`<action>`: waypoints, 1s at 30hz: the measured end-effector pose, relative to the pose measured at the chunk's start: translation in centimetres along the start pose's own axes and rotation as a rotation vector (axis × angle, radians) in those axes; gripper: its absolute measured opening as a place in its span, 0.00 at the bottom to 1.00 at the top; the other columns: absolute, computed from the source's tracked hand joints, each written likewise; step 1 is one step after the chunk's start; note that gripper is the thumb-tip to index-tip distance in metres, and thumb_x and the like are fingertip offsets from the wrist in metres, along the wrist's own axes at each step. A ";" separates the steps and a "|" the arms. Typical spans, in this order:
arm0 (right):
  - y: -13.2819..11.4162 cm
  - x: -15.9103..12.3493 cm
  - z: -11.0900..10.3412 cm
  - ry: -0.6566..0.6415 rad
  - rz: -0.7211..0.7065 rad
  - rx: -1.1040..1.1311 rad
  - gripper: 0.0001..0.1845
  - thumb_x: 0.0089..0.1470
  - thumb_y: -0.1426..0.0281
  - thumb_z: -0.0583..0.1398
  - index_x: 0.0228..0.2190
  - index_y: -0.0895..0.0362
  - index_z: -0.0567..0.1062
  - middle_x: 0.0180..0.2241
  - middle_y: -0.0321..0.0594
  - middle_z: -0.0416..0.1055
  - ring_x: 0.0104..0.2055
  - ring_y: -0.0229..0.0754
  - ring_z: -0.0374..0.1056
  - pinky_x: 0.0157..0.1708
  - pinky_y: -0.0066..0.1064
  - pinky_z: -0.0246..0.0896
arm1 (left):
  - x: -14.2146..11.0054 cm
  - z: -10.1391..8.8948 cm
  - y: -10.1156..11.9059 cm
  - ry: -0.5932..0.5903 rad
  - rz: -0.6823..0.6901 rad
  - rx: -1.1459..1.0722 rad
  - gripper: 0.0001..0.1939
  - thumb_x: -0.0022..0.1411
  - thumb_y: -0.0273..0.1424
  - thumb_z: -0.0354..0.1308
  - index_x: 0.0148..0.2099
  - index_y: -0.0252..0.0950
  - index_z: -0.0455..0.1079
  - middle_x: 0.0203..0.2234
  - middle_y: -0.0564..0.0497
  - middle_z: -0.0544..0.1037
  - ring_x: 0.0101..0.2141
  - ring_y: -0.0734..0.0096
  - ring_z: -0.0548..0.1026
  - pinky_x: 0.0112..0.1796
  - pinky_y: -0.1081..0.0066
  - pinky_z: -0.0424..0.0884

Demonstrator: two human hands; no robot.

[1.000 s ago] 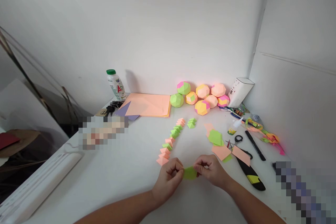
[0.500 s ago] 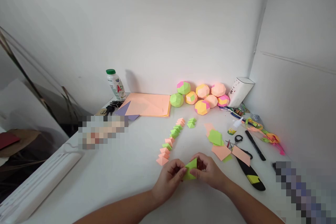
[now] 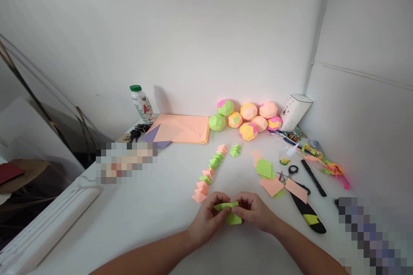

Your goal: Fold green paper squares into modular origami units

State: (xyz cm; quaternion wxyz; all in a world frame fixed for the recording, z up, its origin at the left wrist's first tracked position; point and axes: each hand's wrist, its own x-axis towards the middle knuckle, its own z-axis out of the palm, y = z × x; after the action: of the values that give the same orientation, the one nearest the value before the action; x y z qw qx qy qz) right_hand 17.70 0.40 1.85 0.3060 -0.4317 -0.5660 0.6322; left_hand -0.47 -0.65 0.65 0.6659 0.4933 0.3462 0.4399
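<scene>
A small green piece of paper (image 3: 234,218), partly folded, is pinched between both hands above the near part of the table. My left hand (image 3: 209,217) grips its left side with thumb and fingers, and my right hand (image 3: 253,211) does the same on the right. The fingertips behind the paper are partly hidden. Just beyond my left hand, a slanting row of folded peach and green paper pieces (image 3: 205,179) runs away from me. A short stack of folded green pieces (image 3: 235,150) lies to the right of the row's far end.
Flat peach and green paper pieces (image 3: 264,168), scissors (image 3: 293,170), a glue bottle (image 3: 287,155), a black pen (image 3: 313,178) and a black-and-yellow cutter (image 3: 309,217) lie at right. Faceted paper balls (image 3: 248,131), peach sheets (image 3: 180,129) and a white bottle (image 3: 142,105) stand or lie by the wall.
The green paper has gone from a flat pointed triangle to a bent, partly opened shape between my fingers. My right hand has dropped slightly.
</scene>
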 end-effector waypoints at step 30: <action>0.0 -0.1 -0.1 0.053 0.013 0.029 0.19 0.50 0.55 0.61 0.26 0.59 0.67 0.20 0.30 0.62 0.19 0.32 0.61 0.20 0.24 0.57 | -0.4 0.0 -0.3 -0.210 0.050 0.072 0.22 0.61 0.36 0.55 0.56 0.39 0.55 0.38 0.45 0.76 0.38 0.63 0.74 0.37 0.64 0.70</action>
State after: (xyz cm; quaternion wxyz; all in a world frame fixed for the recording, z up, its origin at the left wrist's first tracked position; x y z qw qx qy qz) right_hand 17.81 0.40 1.90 0.3227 -0.4476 -0.5457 0.6306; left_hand -0.59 -1.04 0.37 0.6690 0.5688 0.2778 0.3896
